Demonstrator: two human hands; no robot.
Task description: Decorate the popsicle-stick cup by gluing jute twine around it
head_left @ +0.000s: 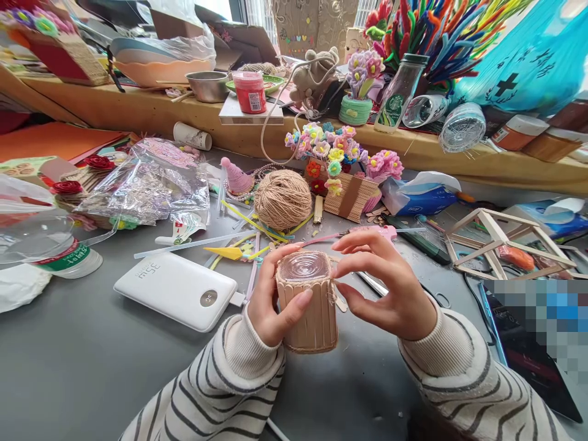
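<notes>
My left hand (pixel 273 300) is wrapped round a small container (pixel 309 318) covered with upright wooden craft sticks, its thumb across the front. The container is held a little tilted above the grey table, and its round, ridged clear plastic end (pixel 305 266) faces up. Twine (pixel 316 282) runs along the upper edge, with frayed strands at the right side. My right hand (pixel 386 285) is at that upper right edge, thumb and index finger pinched at the twine, the other fingers raised. How much twine lies between the fingertips is hard to see.
Behind the container lies a ball of jute twine (pixel 283 199). A white power bank (pixel 175 291) rests at left, with a cable attached. At right are a wooden stick frame (pixel 509 242) and a dark tablet-like device (pixel 523 349). Craft flowers (pixel 328 147) stand at the back.
</notes>
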